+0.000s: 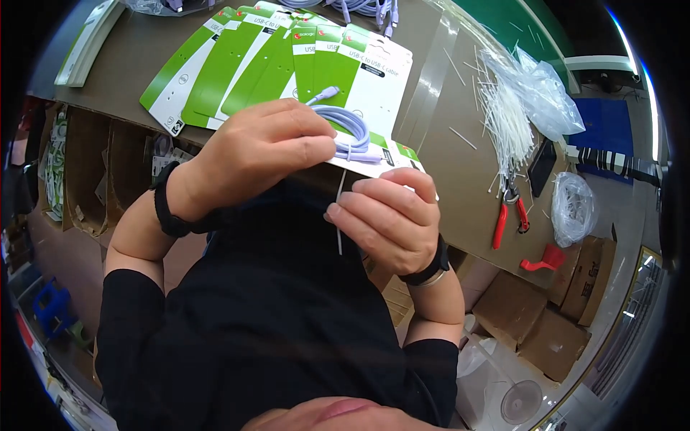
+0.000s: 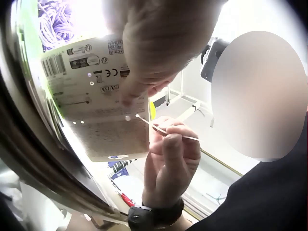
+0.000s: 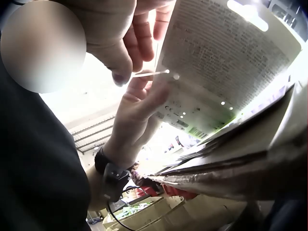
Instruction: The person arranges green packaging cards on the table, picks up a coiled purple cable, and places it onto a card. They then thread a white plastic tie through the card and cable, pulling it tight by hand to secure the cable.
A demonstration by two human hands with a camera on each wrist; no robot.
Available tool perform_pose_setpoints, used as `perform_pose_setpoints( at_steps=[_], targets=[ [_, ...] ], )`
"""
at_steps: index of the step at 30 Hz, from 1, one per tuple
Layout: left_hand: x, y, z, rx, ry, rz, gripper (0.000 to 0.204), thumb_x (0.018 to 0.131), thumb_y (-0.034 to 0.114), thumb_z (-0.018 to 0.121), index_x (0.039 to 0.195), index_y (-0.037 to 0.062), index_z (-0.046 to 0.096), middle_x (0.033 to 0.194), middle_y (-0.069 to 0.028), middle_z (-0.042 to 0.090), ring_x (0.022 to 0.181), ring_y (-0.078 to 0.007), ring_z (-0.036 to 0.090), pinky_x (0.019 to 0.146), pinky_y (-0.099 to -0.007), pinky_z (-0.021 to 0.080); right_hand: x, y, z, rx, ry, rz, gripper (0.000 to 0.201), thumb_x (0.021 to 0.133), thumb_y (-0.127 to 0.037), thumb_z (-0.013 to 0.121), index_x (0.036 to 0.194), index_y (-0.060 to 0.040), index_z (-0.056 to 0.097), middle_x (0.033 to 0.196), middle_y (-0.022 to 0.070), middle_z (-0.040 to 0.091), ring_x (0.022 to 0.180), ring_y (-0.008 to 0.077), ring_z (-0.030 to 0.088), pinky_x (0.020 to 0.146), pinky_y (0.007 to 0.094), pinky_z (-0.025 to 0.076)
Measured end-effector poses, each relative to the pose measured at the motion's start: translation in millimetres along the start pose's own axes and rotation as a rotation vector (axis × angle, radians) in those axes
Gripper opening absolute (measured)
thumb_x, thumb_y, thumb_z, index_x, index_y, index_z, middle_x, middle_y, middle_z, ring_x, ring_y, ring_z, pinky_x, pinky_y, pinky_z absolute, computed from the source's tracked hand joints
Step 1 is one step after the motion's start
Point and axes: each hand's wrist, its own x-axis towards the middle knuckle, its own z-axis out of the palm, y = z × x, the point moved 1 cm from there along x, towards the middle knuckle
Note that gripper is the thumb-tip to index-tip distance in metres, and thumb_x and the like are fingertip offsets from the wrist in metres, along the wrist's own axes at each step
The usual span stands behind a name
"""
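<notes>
My left hand [image 1: 251,147] grips the near edge of a green-and-white card [image 1: 374,169], its thumb showing against the printed back [image 2: 103,125] in the left wrist view. A coiled lilac cable [image 1: 357,126] lies on the card's face, partly under my left fingers. Below the card, my right hand [image 1: 392,219] pinches a thin white tie [image 1: 340,233] between thumb and fingers. In the right wrist view the tie's tip [image 3: 167,71] is beside a small hole in the card; whether it passes through, I cannot tell.
Overlapping green-and-white cards [image 1: 266,65] cover the table's back left, with more lilac cables [image 1: 359,7] behind. Loose white ties [image 1: 503,122], a plastic bag [image 1: 550,100], red-handled pliers [image 1: 501,226] and a red object [image 1: 546,258] are at the right. Cardboard boxes [image 1: 514,309] stand below.
</notes>
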Motion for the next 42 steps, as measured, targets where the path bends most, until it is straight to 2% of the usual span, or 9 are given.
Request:
perform_pose_setpoints(
  at_steps=[9,14,23,29,31,37,39,41,42],
  targets=[
    [6.0,2.7,0.0,0.005,-0.044,0.057,0.018,0.074,0.007,0.064,0.092,0.0050,0.064,0.090,-0.0084,0.064,0.081,-0.0248,0.063,0.068,-0.0330,0.051,-8.9,-1.2,-2.9,0.041,0.067,-0.030,0.024,0.070,-0.010,0.071,0.094,-0.0102,0.070,0.097,0.0003,0.065,0.090,0.0178,0.060,0.077,0.0315,0.047],
    [18.3,6.9,-17.2,-0.032,-0.067,0.072,0.017,0.074,0.002,0.065,0.091,0.0045,0.064,0.088,-0.0091,0.064,0.079,-0.0251,0.063,0.067,-0.0319,0.051,5.7,-10.4,-18.8,0.022,0.022,0.019,0.023,0.070,-0.010,0.070,0.093,-0.0099,0.070,0.097,0.0010,0.065,0.090,0.0179,0.060,0.076,0.0322,0.047],
    [20.2,4.6,-21.1,-0.066,-0.091,0.049,0.018,0.073,-0.004,0.069,0.086,0.0030,0.059,0.092,-0.0114,0.064,0.079,-0.0276,0.063,0.069,-0.0332,0.052,9.5,-10.9,-20.4,-0.066,0.152,0.054,0.019,0.066,-0.007,0.066,0.085,-0.0063,0.067,0.087,0.0022,0.061,0.084,0.0177,0.061,0.074,0.0310,0.047],
    [21.3,9.7,-26.1,-0.091,-0.118,0.045,0.019,0.071,-0.003,0.070,0.085,0.0024,0.059,0.092,-0.0109,0.064,0.082,-0.0275,0.064,0.072,-0.0336,0.052,9.0,-15.7,-24.2,0.006,0.070,0.040,0.022,0.070,-0.007,0.070,0.092,-0.0077,0.068,0.093,0.0017,0.065,0.086,0.0191,0.061,0.073,0.0331,0.048],
    [32.3,8.6,-37.0,-0.089,-0.162,-0.046,0.026,0.070,0.001,0.073,0.091,0.0029,0.060,0.092,-0.0107,0.064,0.085,-0.0270,0.064,0.074,-0.0329,0.052,12.0,-18.5,-25.4,0.016,0.052,0.069,0.021,0.071,-0.006,0.070,0.092,-0.0071,0.067,0.093,0.0018,0.065,0.085,0.0191,0.061,0.072,0.0335,0.048],
    [67.6,-26.1,-22.9,-0.204,-0.318,-0.192,0.046,0.065,0.010,0.079,0.106,0.0043,0.058,0.090,-0.0118,0.065,0.088,-0.0284,0.064,0.076,-0.0319,0.051,9.9,-14.2,-2.7,0.218,0.045,0.452,0.014,0.084,0.000,0.061,0.096,-0.0031,0.056,0.100,0.0116,0.064,0.086,0.0245,0.064,0.074,0.0345,0.050],
    [69.1,-36.7,3.1,0.092,-0.264,-0.055,0.037,0.070,0.013,0.075,0.102,0.0040,0.060,0.090,-0.0122,0.065,0.088,-0.0295,0.064,0.072,-0.0360,0.051,-0.3,-4.2,12.6,0.296,0.050,0.551,0.012,0.087,0.001,0.058,0.097,-0.0021,0.053,0.102,0.0136,0.064,0.086,0.0251,0.065,0.075,0.0341,0.051],
    [70.0,-34.3,16.4,0.231,-0.239,0.013,0.032,0.072,0.015,0.073,0.100,0.0038,0.061,0.091,-0.0124,0.065,0.088,-0.0300,0.064,0.071,-0.0381,0.051,-15.3,6.5,28.9,0.636,0.186,0.864,0.009,0.091,-0.002,0.056,0.099,-0.0003,0.051,0.103,0.0153,0.064,0.088,0.0241,0.065,0.077,0.0316,0.052],
    [67.0,-26.0,22.0,0.271,-0.347,-0.100,0.030,0.073,0.015,0.072,0.099,0.0035,0.061,0.090,-0.0124,0.065,0.087,-0.0303,0.064,0.071,-0.0392,0.051,-20.2,9.4,33.2,0.809,0.259,1.020,0.008,0.093,-0.003,0.054,0.100,0.0006,0.051,0.104,0.0162,0.063,0.088,0.0236,0.066,0.078,0.0304,0.053]
  ],
)
